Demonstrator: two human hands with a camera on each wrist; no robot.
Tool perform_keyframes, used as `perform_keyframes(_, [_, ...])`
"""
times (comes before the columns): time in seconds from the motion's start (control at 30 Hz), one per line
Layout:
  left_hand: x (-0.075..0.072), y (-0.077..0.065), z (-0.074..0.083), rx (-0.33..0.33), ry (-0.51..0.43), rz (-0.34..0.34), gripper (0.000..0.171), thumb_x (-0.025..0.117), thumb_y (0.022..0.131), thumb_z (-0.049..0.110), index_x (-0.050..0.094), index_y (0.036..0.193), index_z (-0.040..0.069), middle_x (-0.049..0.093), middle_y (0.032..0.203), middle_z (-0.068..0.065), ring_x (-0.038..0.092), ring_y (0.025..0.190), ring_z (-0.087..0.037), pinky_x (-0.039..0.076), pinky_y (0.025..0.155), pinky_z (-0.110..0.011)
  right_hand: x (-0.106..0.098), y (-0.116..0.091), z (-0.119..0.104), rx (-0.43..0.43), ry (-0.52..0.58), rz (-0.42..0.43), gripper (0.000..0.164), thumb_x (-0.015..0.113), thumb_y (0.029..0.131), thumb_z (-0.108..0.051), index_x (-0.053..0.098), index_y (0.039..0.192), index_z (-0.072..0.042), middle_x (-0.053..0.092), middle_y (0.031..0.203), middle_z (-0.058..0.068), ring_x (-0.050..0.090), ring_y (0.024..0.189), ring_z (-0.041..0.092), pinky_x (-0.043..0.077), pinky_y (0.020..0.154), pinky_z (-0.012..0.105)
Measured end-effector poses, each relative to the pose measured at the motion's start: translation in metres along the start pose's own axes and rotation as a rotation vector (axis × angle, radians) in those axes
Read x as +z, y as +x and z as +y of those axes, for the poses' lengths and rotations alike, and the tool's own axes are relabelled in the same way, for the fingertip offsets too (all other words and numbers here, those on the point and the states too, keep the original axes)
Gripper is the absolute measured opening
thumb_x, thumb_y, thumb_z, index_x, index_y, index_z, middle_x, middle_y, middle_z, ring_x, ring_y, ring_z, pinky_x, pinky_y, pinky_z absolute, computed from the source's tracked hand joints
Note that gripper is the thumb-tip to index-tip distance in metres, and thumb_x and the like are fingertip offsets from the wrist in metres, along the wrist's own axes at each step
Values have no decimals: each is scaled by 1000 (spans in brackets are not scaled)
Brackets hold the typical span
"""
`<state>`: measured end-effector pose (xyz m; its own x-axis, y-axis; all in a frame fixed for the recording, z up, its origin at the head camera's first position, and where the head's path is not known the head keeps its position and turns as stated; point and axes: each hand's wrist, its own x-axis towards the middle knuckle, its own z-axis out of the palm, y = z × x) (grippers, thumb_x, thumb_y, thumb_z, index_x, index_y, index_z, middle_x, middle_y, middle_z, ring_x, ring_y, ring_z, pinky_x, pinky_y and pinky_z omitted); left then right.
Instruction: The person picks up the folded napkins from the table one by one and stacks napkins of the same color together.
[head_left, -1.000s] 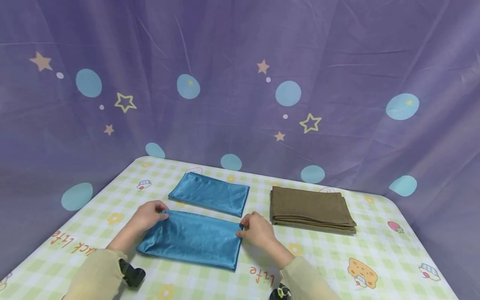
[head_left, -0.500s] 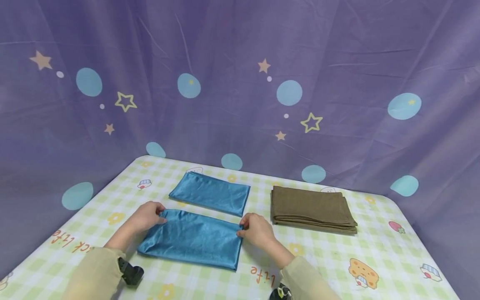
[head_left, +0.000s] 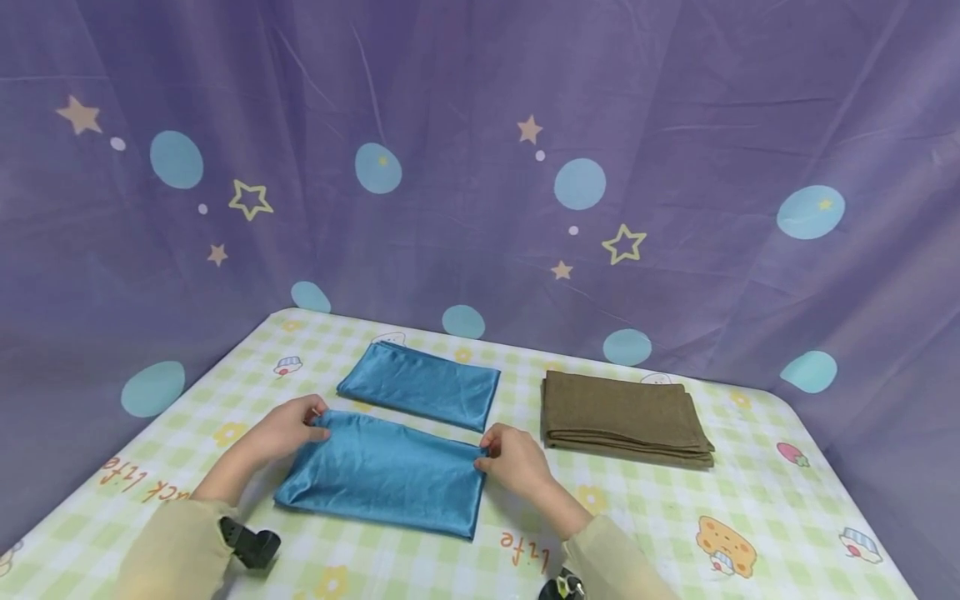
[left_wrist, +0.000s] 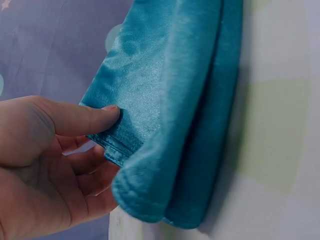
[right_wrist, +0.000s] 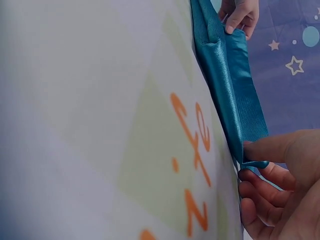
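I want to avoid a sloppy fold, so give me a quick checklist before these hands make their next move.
1. Left hand pinching the near blue cloth at its far left corner: ok.
2. Right hand pinching its far right corner: ok.
3. Near blue cloth smooth: not ok, wrinkles show.
4. Its hidden inner layers lined up: cannot tell.
5. Far blue cloth lying flat: ok.
6. Brown cloth folded and apart from both hands: ok.
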<state>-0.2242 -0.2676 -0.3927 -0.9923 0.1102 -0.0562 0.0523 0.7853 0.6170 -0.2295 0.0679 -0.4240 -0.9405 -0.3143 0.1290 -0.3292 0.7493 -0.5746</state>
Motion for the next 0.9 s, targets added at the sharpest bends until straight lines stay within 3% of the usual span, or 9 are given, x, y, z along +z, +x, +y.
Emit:
perform_keyframes(0.17, [-2,-3,1,51,-37,19,21,65,78,7,53,93,-1,52,82,-8,47,77,-20,39,62,-30,-1,1,1,-12,13,2,19,75,72,-21,60,82,-15,58,71,-6,52,65,8,39,57,24])
perform_keyframes(0.4, [-6,-6,7,14,-88,34,27,63,82,11,52,102,-3,52,90,-12,48,81,-23,41,63,-30,-2,5,3,-22,63,15,19,73,74,-18,58,84,-13,60,75,-3,55,69,10,42,61,26])
perform_keyframes(0.63, [-6,-5,8,35,-117,65,25,61,84,11,51,102,-2,52,93,-12,49,85,-23,43,66,-31,-4,11,7,-53,126,28,18,71,76,-13,56,86,-11,62,77,1,59,73,12,46,63,26])
perform_keyframes(0.9, [-11,-3,15,58,-149,73,30,62,85,15,50,106,-2,53,98,-14,53,85,-23,45,67,-31,-13,20,8,-23,143,41,18,70,77,-12,57,89,-10,61,78,2,58,72,13,45,64,27])
